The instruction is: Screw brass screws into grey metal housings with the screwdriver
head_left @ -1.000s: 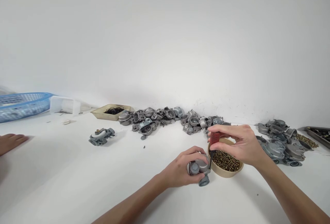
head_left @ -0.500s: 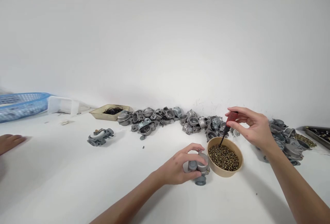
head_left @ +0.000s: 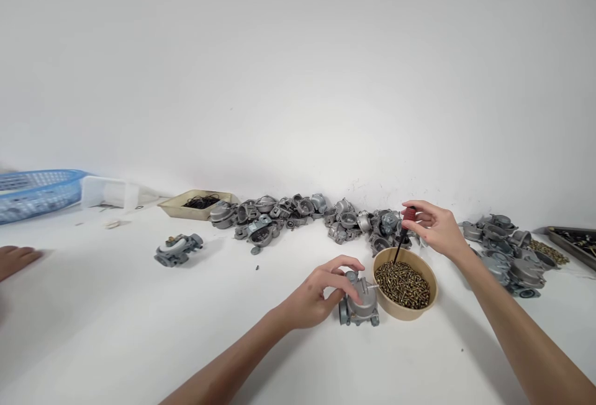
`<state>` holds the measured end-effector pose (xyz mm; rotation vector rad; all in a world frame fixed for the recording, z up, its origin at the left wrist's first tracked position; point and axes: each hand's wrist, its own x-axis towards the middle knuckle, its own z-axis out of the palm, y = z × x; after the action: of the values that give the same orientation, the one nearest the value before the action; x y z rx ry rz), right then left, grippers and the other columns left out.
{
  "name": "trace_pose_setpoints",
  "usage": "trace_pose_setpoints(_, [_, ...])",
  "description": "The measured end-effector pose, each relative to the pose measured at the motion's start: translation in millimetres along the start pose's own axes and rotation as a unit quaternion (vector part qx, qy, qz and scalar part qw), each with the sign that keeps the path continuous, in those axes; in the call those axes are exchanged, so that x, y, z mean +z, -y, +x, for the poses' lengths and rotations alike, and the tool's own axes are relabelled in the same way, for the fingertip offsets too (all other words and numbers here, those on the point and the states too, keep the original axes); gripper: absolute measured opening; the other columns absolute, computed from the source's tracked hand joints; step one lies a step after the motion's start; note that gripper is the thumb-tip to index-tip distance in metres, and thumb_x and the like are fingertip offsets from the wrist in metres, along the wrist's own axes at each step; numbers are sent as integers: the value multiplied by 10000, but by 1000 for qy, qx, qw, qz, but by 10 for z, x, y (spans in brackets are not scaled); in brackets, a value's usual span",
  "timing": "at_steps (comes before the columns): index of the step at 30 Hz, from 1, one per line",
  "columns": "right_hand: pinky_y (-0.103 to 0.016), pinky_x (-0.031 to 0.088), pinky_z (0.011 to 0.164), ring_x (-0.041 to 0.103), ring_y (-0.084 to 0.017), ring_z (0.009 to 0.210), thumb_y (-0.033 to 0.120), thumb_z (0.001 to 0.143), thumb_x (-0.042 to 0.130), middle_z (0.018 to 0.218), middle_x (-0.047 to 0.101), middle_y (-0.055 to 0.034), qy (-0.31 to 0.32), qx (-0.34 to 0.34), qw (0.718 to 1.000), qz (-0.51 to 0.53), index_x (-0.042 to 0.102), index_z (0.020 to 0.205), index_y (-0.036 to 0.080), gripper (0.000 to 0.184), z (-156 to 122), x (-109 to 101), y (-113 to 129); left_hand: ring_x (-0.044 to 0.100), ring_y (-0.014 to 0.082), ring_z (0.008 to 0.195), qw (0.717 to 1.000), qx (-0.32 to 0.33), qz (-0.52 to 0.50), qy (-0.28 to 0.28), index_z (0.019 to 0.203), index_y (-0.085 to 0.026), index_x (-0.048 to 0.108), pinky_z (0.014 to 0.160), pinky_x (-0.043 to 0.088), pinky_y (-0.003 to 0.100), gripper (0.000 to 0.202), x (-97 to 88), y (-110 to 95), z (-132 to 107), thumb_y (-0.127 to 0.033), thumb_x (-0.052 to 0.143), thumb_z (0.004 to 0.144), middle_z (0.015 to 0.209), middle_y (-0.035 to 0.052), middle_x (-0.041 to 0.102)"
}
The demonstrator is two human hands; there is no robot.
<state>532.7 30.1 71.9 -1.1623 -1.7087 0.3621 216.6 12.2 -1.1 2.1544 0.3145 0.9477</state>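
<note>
A person's left hand and right hand, both bare and slim-fingered, are seen from above. The left forearm and right forearm, likewise bare, are smooth and slender, broadening evenly away from the hands toward the view's edge.

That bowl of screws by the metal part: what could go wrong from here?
The bowl sits close beside the metal part, so turning the part might knock it.
The right hand holds the screwdriver tip down at the screws; a slip could flick some out.
The left hand seems to rest only loosely on the part, so it might shift.
</note>
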Motion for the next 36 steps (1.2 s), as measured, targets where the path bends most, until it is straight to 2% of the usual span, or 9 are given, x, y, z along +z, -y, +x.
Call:
trace_pose_setpoints(4, [-424,689,772,773,-284,837,427,799,807,933,793,-91,-4,0,1000,3,764,1116,209,387,0,-7,11,666,209,1071,1000,2,-20,-5,938,-221,801,858,579,320,414,20,-12,4,36,480,897,1286,92,629])
trace_pose_setpoints(10, [-428,688,799,773,-283,869,427,796,806,948,793,-88,-6,1,1000,4,763,1121,210,392,-3,20,-22,655,234,1116,999,13,-34,-9,930,-202,786,816,604,302,408,39,-19,6,55,477,862,1230,107,655])
trace_pose_setpoints(15, [-429,688,811,772,-285,886,428,790,814,948,793,-87,0,0,1000,4,770,1099,214,378,5,26,-43,677,221,1048,999,10,-44,-8,925,-195,780,777,619,302,406,43,-24,5,59,475,843,1248,113,635])
trace_pose_setpoints(20, [-441,689,807,773,-294,876,438,786,822,931,792,-91,3,-1,1000,5,770,1090,211,382,8,29,-51,660,242,1107,999,15,-40,-9,918,-197,779,788,613,301,407,42,-41,10,61,476,834,1216,113,656])
trace_pose_setpoints(26, [-450,688,788,775,-300,851,447,780,829,927,795,-102,-4,2,1000,8,768,1093,200,403,17,14,-45,677,214,1044,999,10,-34,-10,910,-195,772,798,593,298,391,48,-35,9,48,476,836,1244,106,637])
trace_pose_setpoints(31, [-443,688,771,771,-294,841,486,789,829,945,790,-114,-13,-2,1000,13,757,1115,192,445,15,-41,15,677,213,998,1000,0,-27,-8,902,-197,758,802,590,318,312,42,-54,6,-15,507,881,1249,103,640])
trace_pose_setpoints(36, [-434,685,770,764,-281,818,527,792,851,924,780,-105,-17,-6,1000,21,757,1108,198,465,7,-86,129,667,208,924,999,-8,-35,12,943,-193,720,811,587,348,158,30,-87,4,-179,565,970,1277,121,627])
